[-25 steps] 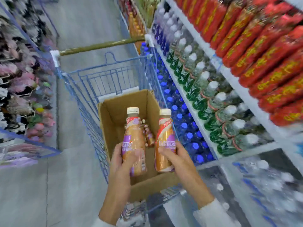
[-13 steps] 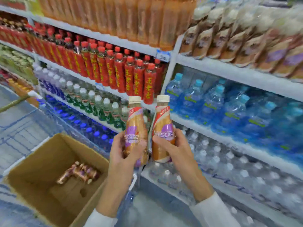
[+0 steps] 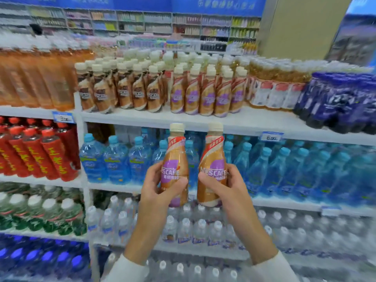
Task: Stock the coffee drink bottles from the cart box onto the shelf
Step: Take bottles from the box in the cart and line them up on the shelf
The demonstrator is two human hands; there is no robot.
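Observation:
Each of my hands holds one upright coffee drink bottle with a cream cap and a gold and purple label. My left hand point(image 3: 157, 187) grips the left bottle point(image 3: 175, 157) around its lower half. My right hand point(image 3: 224, 185) grips the right bottle point(image 3: 212, 159) the same way. Both bottles are in front of the blue water bottles, just below the top shelf point(image 3: 203, 120). On that shelf stand rows of matching purple-label coffee bottles point(image 3: 205, 94) and brown-label ones point(image 3: 122, 90). The cart and its box are out of view.
Orange tea bottles point(image 3: 36, 78) fill the top shelf's left end, dark blue bottles point(image 3: 341, 102) its right. Red bottles point(image 3: 36, 153) and blue water bottles point(image 3: 114, 159) sit on the shelf below, clear water bottles point(image 3: 193, 226) lower still. A bare strip runs along the top shelf's front edge.
My view has swung from the cart and box up to the shelves. Both hands have lifted their bottles from over the box to just under the top shelf.

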